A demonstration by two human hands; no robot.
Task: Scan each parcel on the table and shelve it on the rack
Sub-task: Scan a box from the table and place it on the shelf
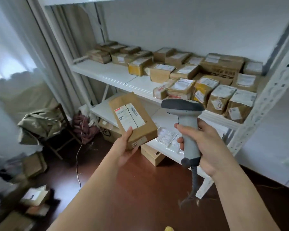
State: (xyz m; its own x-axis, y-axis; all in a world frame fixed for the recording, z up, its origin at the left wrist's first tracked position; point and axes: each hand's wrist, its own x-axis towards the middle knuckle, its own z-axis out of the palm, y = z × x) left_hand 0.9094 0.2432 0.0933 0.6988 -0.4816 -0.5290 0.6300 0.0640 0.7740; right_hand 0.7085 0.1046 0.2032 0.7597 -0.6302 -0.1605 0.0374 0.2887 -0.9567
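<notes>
Parcel [132,120], a small flat cardboard box, is sitting in the left hand [126,147], raised in front of the white rack [107,74] with its printed label [129,116] facing up. The left thumb is pressing on the label's near edge while the other fingers, hidden beneath, are probably cupping the underside. The right hand [205,144] is wrapping its fingers around the grey scanner [186,125], whose head is pointing away toward the shelf rather than clearly at the label. Judging by the one-handed hold, the box is looking light and stiff, with smooth, slightly slippery tape, so gripping it across the short sides is seeming safest. Many other boxes [207,77] are already crowding the middle shelf.
</notes>
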